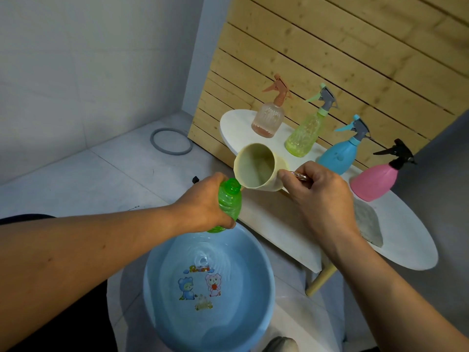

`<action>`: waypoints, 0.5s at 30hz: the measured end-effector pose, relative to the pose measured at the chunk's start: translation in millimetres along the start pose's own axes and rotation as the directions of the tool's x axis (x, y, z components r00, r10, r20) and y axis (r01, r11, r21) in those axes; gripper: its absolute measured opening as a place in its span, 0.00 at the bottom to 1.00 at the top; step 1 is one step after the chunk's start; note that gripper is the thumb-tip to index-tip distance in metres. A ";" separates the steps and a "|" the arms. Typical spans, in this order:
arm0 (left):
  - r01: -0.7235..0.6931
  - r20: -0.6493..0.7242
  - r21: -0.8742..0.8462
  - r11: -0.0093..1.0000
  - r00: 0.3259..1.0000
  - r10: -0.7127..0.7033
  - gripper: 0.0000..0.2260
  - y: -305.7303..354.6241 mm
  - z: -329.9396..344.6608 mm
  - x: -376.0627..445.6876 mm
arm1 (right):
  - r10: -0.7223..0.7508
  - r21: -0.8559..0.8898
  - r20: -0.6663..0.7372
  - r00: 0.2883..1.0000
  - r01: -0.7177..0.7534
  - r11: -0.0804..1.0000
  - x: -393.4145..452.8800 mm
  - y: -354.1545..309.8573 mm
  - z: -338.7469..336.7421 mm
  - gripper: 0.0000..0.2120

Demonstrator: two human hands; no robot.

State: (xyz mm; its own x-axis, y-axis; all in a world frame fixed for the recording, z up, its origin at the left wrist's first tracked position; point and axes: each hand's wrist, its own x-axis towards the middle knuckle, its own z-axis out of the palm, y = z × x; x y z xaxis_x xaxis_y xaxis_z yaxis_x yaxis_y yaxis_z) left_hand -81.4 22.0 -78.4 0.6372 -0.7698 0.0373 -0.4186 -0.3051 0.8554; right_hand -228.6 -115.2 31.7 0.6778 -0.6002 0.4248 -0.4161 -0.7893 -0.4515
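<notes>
Your left grip (203, 201) is wrapped round the ribbed green plastic bottle (229, 199), whose open neck tilts up and right. Your right grip (319, 191) pinches the handle of the tipped beige plastic cup (256, 168), its lip right at that neck. Both hang above the round blue plastic basin (152, 288).

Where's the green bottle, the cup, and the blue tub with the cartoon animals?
green bottle (228, 201), head view, ribbed side below the neck
cup (253, 171), head view, inside its open mouth
blue tub (256, 295), head view, right inner wall
</notes>
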 end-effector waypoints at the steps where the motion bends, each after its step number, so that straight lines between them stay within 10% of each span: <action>1: -0.001 -0.001 0.002 1.000 1.000 0.001 0.39 -0.1 0.1 0.0 | -0.005 -0.003 -0.003 1.000 0.005 1.000 -0.1 -0.2 -0.1 0.18; 15: 0.001 0.006 -0.006 1.000 1.000 -0.001 0.39 -0.1 0.9 0.6 | -0.054 -0.050 -0.043 0.998 0.052 0.997 -2.3 -2.7 -0.4 0.19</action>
State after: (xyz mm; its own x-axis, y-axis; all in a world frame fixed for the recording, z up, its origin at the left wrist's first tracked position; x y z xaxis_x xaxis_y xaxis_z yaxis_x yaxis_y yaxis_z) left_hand -81.5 21.1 -78.9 0.6338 -0.7728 0.0331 -0.4138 -0.3026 0.8586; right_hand -229.3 -111.8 32.3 0.6727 -0.5615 0.4820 -0.4100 -0.8250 -0.3889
